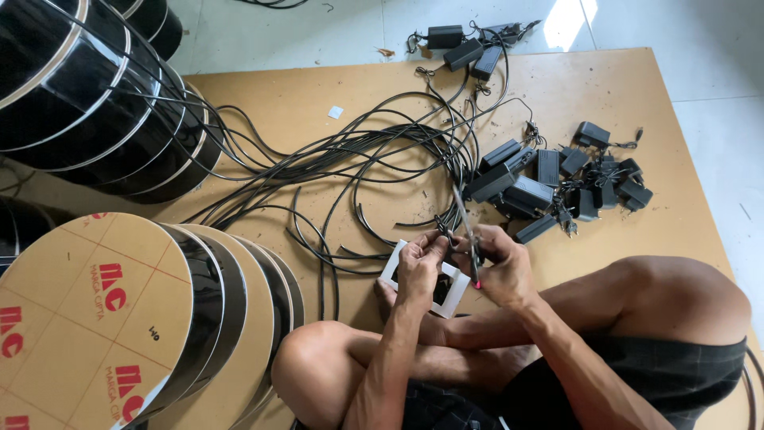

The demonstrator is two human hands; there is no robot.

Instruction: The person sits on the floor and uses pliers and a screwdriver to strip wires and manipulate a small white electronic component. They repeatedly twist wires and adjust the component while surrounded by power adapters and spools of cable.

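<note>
Left hand [419, 267]: fingers curled in tight, pinching the end of a thin black cable [442, 227] just above the white frame.
Right hand [500, 267]: closed around a slim tool [468, 231] with a long metal tip and a pink end, tip pointing up toward the cable end.
Gap between hands: very small, fingertips nearly touching.
Cable end: right at the fingertips, in the middle of the view, with the rest running away into the tangle.
White frame [454, 280]: small, square, flat, with a dark middle, lying under both hands and partly hidden by them.
Cable tangle [358, 159]: many thin black cords, looped and crossed, spread over the middle of the board.
Power bricks [557, 179]: black, boxy, plastic, heaped just right of the hands; a few more [465, 46] at the far edge.
Board [637, 87]: flat, brown, smooth, lying on the floor.
Floor [700, 48]: pale shiny tiles.
Round discs [95, 310]: big, brown paper faces with red marks, black rims, stacked on edge at the left.
Black hoops [79, 95]: glossy, with thin silver edges, leaning at top left.
Legs: bare, crossed, knees near the hands.
</note>
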